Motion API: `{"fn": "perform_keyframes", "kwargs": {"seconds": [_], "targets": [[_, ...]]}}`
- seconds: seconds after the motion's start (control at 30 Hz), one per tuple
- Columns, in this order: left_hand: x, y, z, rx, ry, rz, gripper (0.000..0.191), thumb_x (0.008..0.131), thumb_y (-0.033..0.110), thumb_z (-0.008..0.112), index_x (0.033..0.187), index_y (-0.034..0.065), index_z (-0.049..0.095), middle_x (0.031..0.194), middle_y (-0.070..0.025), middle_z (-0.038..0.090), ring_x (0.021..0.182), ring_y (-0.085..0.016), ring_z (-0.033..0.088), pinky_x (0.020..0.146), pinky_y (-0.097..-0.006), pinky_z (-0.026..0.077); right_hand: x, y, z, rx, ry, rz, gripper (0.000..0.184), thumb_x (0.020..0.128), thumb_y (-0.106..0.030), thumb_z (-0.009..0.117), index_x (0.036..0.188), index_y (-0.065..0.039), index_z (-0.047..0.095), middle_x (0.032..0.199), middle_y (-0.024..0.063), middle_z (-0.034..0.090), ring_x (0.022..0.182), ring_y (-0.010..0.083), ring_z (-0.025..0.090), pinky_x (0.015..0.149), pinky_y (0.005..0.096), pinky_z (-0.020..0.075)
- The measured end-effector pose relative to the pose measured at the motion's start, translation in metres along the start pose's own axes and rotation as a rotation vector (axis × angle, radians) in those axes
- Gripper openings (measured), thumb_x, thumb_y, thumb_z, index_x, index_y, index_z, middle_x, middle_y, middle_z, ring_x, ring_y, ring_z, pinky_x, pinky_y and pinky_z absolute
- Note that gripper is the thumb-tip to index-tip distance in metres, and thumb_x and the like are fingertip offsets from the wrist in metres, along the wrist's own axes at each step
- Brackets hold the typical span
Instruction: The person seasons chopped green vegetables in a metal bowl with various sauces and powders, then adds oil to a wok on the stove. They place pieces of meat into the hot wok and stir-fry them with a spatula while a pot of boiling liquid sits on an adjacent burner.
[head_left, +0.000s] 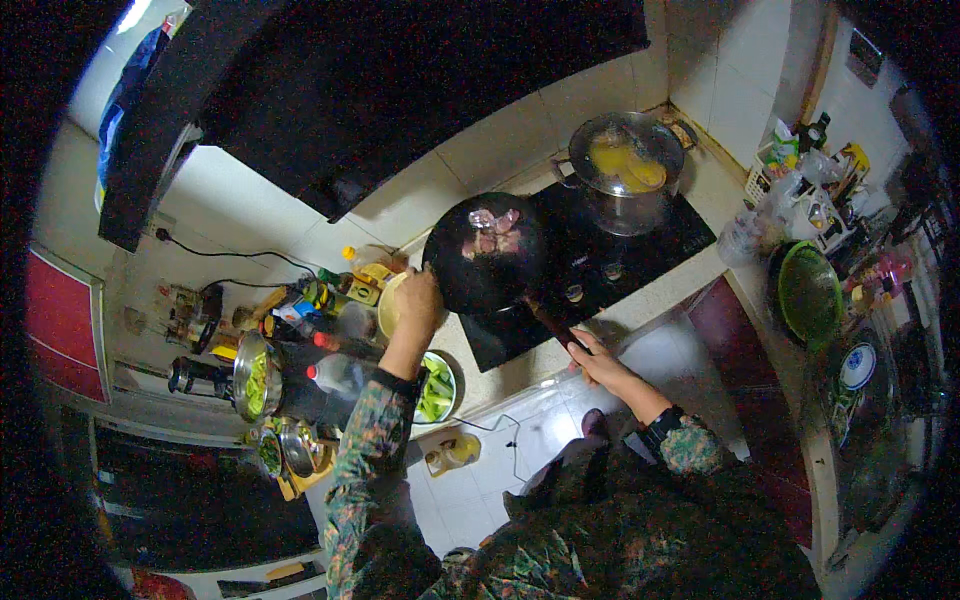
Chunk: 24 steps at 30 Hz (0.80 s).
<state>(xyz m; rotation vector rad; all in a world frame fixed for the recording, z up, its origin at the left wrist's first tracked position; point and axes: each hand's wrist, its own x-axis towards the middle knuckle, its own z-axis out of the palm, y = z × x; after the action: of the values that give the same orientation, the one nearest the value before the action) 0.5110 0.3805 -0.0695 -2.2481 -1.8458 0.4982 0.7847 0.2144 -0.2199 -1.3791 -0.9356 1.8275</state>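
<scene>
A black wok sits over the left part of the black cooktop. Pieces of pinkish meat lie together inside the wok. My right hand is closed around the wok's dark handle. To the left of the wok, my left hand grips a pale yellow bowl by its side; the inside of the bowl is mostly hidden. Just below that hand stands a bowl of cut green vegetables, partly covered by my left forearm.
A lidded glass-topped pot with yellow food occupies the far burner. Bottles and a steel bowl of greens crowd the left counter. On the right are a green basket and a sink. The range hood hangs overhead.
</scene>
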Motion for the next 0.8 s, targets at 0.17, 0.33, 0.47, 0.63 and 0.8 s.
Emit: {"fn": "perform_keyframes", "kwargs": {"seconds": [0.17, 0.33, 0.47, 0.63, 0.8], "targets": [[-0.003, 0.015, 0.007, -0.072, 0.16, 0.067, 0.033, 0.084, 0.012, 0.05, 0.115, 0.0101, 0.061, 0.092, -0.0182, 0.064, 0.078, -0.032, 0.066, 0.064, -0.041, 0.054, -0.021, 0.01, -0.022, 0.049, -0.111, 0.099, 0.06, 0.096, -0.042, 0.049, 0.146, -0.025, 0.02, 0.103, 0.0111, 0.06, 0.053, 0.0131, 0.058, 0.044, 0.0253, 0.0465], [-0.051, 0.019, -0.035, -0.003, 0.242, 0.202, 0.038, 0.085, 0.015, 0.052, 0.121, 0.0284, 0.06, 0.087, -0.0144, 0.061, 0.071, -0.03, 0.064, 0.058, -0.0421, 0.052, -0.051, 0.043, -0.091, 0.031, -0.154, 0.161, 0.059, 0.095, -0.039, 0.051, 0.143, -0.013, 0.027, 0.114, 0.0161, 0.058, 0.061, 0.0154, 0.062, 0.049, 0.0269, 0.0485], [-0.092, 0.048, -0.062, -0.047, 0.186, 0.125, 0.035, 0.089, 0.017, 0.049, 0.116, 0.0348, 0.062, 0.086, -0.0159, 0.06, 0.07, -0.034, 0.064, 0.057, -0.043, 0.052, -0.082, 0.075, -0.151, 0.078, -0.119, 0.252, 0.046, 0.093, -0.037, 0.056, 0.128, -0.012, 0.042, 0.103, 0.0114, 0.063, 0.059, 0.0165, 0.062, 0.048, 0.0275, 0.048], [-0.052, 0.069, -0.036, -0.07, 0.143, -0.074, 0.021, 0.088, 0.02, 0.05, 0.099, 0.0189, 0.068, 0.084, -0.0161, 0.065, 0.068, -0.036, 0.065, 0.057, -0.0458, 0.051, -0.107, 0.09, -0.2, 0.113, -0.151, 0.259, 0.042, 0.094, -0.035, 0.054, 0.126, -0.009, 0.044, 0.103, 0.0121, 0.063, 0.06, 0.0166, 0.062, 0.047, 0.0272, 0.0463], [-0.038, 0.084, 0.004, -0.156, 0.202, -0.133, 0.021, 0.087, 0.017, 0.049, 0.099, 0.0103, 0.065, 0.09, -0.0219, 0.064, 0.078, -0.038, 0.064, 0.063, -0.0473, 0.051, -0.117, 0.09, -0.21, 0.053, -0.201, 0.267, 0.042, 0.096, -0.032, 0.052, 0.128, -0.006, 0.044, 0.104, 0.0134, 0.063, 0.061, 0.0162, 0.062, 0.048, 0.0267, 0.0468]]}}
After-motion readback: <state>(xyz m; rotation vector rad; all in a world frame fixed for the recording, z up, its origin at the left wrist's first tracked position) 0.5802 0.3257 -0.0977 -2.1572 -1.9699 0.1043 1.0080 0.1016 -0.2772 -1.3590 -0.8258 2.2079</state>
